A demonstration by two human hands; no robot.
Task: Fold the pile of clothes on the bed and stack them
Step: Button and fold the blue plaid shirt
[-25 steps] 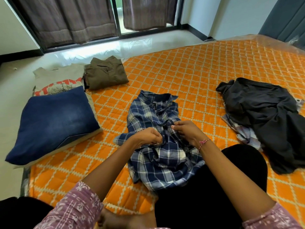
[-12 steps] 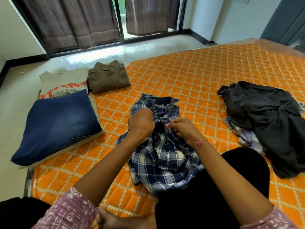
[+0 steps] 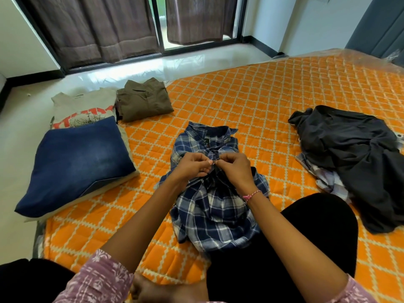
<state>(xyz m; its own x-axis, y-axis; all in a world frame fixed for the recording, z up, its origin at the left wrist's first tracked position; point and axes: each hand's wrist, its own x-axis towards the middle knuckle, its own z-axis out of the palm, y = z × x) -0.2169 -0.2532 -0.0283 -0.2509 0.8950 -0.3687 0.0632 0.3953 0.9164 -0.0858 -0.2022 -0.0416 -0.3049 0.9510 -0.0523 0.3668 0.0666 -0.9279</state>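
Shirt (image 3: 216,206) mid-bed: left hand (image 3: 192,166) and right hand (image 3: 235,168) both pinch its placket, likely buttoning before folding.

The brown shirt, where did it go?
In the head view the folded brown shirt lies at the far left edge of the orange mattress, right beside the printed beige T-shirt and beyond the folded blue jeans.

3 folded garments (image 3: 74,162) (left), 2 hands (image 3: 215,166).
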